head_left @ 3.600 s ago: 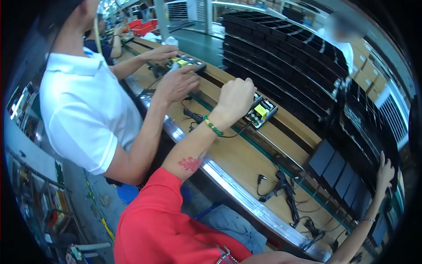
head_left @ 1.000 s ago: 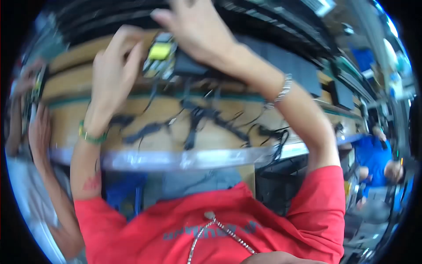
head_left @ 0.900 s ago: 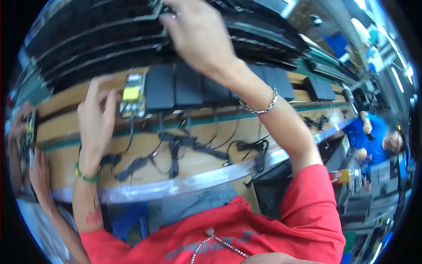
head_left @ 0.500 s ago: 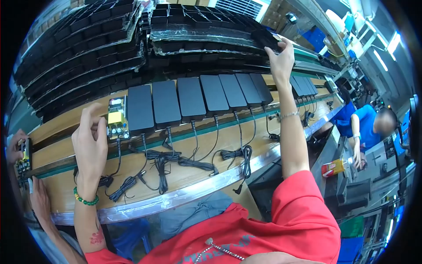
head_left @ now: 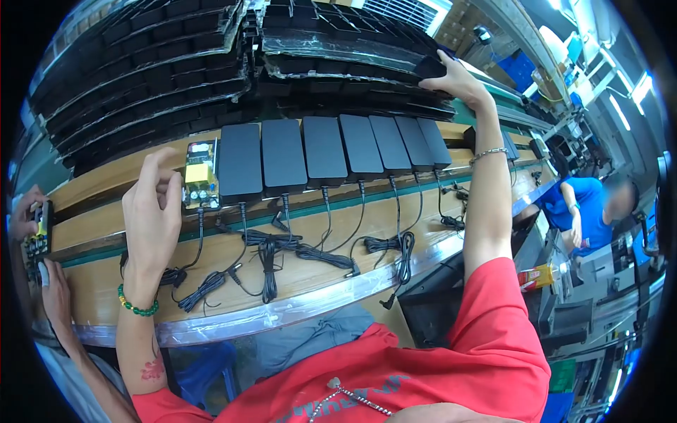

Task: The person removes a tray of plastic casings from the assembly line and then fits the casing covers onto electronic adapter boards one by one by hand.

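Observation:
My left hand (head_left: pixel 150 218) is beside a bare circuit board with a yellow transformer (head_left: pixel 200 176), its thumb and fingers apart near the board's left edge. The board has a black cable and stands at the left end of a row of black power adapters (head_left: pixel 283 158). At the far side of the bench, my right hand (head_left: pixel 460 83) has thumb and fingers around a black plastic case piece (head_left: pixel 430 68) at the right end of the stacked trays (head_left: pixel 338 60). Bundled cables (head_left: pixel 268 268) hang from the adapters onto the wooden bench.
Another person's hands (head_left: pixel 56 296) are at the far left, one at a second circuit board (head_left: pixel 41 229). A co-worker in blue (head_left: pixel 592 215) sits at the right. The bench's front edge (head_left: pixel 282 310) is wrapped in clear film. More trays (head_left: pixel 141 84) stand at back left.
My right hand has reached the tray's end and closed around a black case piece. My left hand stays by the circuit board. The view has shifted slightly.

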A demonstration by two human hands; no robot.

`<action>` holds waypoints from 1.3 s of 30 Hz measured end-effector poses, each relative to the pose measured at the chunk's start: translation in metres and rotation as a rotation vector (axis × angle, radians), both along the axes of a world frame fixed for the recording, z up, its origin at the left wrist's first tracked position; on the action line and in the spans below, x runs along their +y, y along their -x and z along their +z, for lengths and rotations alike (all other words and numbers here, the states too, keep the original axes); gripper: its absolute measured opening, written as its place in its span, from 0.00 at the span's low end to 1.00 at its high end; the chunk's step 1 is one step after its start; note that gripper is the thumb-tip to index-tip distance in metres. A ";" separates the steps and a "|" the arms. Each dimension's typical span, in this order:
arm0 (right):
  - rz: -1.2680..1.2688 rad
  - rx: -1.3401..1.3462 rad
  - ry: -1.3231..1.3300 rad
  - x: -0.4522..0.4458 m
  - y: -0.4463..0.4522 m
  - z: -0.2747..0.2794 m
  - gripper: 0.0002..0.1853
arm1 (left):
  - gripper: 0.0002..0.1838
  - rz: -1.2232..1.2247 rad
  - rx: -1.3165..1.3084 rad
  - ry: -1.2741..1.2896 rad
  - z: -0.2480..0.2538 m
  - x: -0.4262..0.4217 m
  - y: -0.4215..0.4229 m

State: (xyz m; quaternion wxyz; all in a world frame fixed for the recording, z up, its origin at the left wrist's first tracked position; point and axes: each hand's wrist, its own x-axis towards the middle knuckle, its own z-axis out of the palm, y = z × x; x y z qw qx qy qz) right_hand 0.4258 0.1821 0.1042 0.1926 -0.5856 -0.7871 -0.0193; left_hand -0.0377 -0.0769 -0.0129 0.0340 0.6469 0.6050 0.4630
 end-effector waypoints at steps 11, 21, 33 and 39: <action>0.618 0.000 -0.592 -0.181 0.162 -0.005 0.71 | 0.25 -0.629 -0.806 0.217 0.035 -0.018 -0.052; 1.014 0.772 -0.186 -0.183 0.210 -0.015 0.48 | 0.30 -0.777 -1.376 0.240 0.042 -0.014 -0.045; 0.925 0.207 0.450 -0.199 0.292 0.011 0.58 | 0.24 0.021 -0.759 -0.290 0.058 -0.003 0.028; 0.925 -0.239 -0.062 -0.157 0.305 -0.059 0.52 | 0.20 0.149 -0.687 -0.489 0.044 0.019 0.057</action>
